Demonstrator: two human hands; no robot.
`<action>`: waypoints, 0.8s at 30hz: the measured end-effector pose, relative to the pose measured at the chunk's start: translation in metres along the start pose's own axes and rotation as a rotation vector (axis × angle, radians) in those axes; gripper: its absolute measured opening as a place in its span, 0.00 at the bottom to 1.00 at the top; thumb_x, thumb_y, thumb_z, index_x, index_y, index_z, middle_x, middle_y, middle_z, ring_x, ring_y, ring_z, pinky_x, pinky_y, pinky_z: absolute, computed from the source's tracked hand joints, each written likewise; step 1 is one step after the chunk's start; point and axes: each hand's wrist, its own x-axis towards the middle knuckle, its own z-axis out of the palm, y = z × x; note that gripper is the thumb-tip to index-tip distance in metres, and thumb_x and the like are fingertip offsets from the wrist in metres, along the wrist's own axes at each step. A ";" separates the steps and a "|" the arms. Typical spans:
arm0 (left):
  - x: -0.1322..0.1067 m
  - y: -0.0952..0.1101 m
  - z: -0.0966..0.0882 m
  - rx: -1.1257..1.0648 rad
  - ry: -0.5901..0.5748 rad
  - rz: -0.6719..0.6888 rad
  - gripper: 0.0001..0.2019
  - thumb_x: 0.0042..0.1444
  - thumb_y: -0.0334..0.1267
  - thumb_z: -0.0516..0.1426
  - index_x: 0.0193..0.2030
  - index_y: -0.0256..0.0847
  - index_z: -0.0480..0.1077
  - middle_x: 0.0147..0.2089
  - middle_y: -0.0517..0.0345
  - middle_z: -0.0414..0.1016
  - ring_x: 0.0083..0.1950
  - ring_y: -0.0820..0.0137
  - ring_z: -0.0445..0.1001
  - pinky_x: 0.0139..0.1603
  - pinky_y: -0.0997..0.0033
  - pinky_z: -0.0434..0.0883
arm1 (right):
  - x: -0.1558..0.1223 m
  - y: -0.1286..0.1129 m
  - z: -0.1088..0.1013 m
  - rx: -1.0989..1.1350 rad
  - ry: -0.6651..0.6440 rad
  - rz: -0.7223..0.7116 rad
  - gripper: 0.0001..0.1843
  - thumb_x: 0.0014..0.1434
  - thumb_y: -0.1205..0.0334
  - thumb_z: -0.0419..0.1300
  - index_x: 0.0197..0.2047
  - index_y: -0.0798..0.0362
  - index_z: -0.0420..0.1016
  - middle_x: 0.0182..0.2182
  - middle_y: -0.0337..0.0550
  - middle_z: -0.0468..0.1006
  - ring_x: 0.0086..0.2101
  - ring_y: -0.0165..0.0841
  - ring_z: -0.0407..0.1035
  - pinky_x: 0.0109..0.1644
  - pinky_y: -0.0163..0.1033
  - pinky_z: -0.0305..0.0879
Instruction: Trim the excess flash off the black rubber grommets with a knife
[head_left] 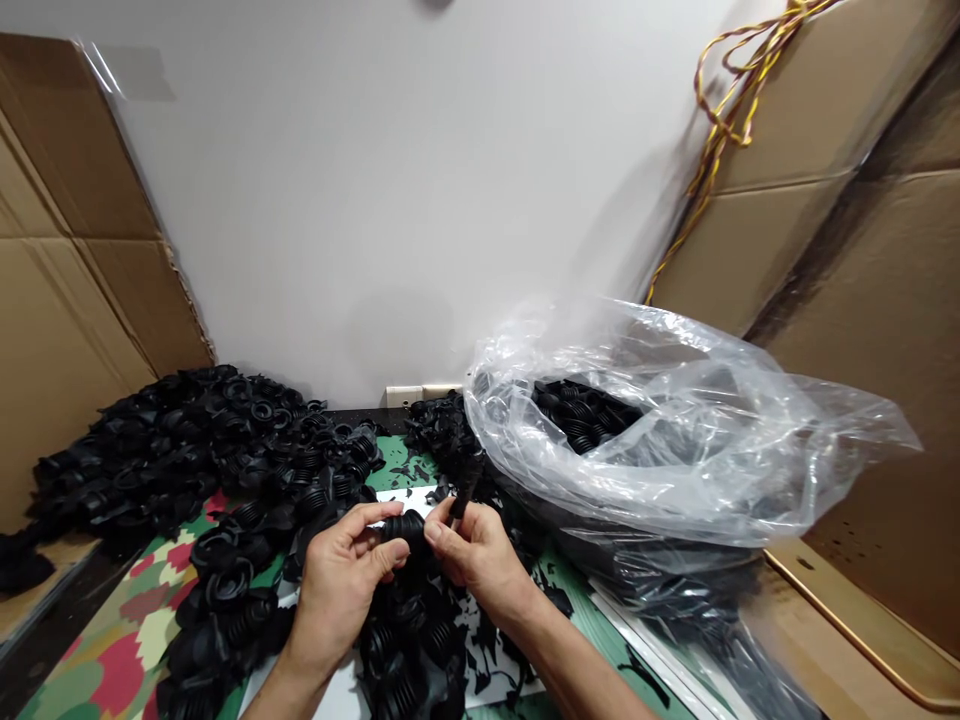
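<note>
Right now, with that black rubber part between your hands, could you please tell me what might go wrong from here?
The slim dark tool in the right hand sits close to the black rubber bellows boot and the left hand, so a slip could catch the fingers. Black rubber scraps lie among the loose boots, so they might get mixed in.

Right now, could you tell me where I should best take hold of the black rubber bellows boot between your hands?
Best take its ribbed middle from above, I'd judge: that stretch of the black rubber bellows boot lies bare between the left hand and right hand, and the ridges should give fingers purchase.
</note>
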 end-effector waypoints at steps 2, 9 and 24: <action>0.000 0.000 0.000 0.005 -0.001 -0.004 0.14 0.35 0.35 0.64 0.34 0.38 0.78 0.18 0.62 0.75 0.20 0.71 0.72 0.21 0.75 0.68 | 0.000 0.000 0.000 -0.004 -0.006 -0.002 0.21 0.48 0.45 0.64 0.23 0.53 0.63 0.14 0.28 0.56 0.14 0.21 0.45 0.17 0.30 0.40; 0.000 0.000 0.000 0.011 -0.002 0.009 0.14 0.36 0.35 0.64 0.34 0.38 0.78 0.19 0.61 0.76 0.21 0.71 0.72 0.21 0.75 0.68 | 0.001 0.000 0.000 -0.017 -0.018 -0.007 0.21 0.48 0.45 0.63 0.23 0.53 0.62 0.14 0.28 0.55 0.14 0.21 0.44 0.16 0.30 0.39; -0.001 -0.004 -0.002 0.031 0.023 -0.005 0.14 0.35 0.36 0.65 0.33 0.37 0.79 0.17 0.61 0.73 0.19 0.72 0.69 0.20 0.75 0.66 | 0.003 0.007 -0.001 -0.032 -0.013 0.000 0.21 0.48 0.45 0.63 0.23 0.53 0.63 0.14 0.29 0.58 0.14 0.21 0.48 0.16 0.30 0.43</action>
